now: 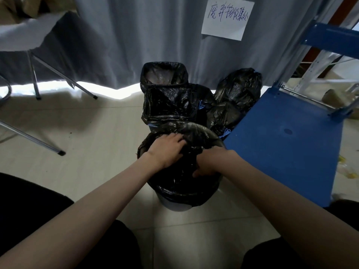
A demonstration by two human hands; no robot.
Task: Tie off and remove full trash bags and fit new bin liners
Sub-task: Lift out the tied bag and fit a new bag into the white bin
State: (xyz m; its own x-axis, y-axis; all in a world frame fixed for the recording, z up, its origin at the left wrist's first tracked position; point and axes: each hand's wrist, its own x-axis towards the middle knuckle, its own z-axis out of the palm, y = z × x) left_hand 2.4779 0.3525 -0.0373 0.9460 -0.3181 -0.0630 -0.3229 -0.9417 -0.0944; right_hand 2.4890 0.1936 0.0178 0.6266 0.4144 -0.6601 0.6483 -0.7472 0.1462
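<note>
A round white bin (177, 207) stands on the floor right in front of me, lined with a black bag (180, 189) folded over its rim. My left hand (165, 150) lies on the black plastic inside the bin mouth, fingers bent over a fold of it. My right hand (208, 164) reaches in from the right and grips bunched plastic near the bin's centre. Behind it stands a square bin (165, 105) with a black liner fitted and open. Tied full black bags (238, 90) with blue drawstrings sit at the back right.
A blue metal shelf (281, 140) juts in close on the right of the bins. A grey curtain (136, 35) with a handwritten paper sign (227, 16) hangs behind. Folding-table legs (37, 90) stand at the left on the tiled floor.
</note>
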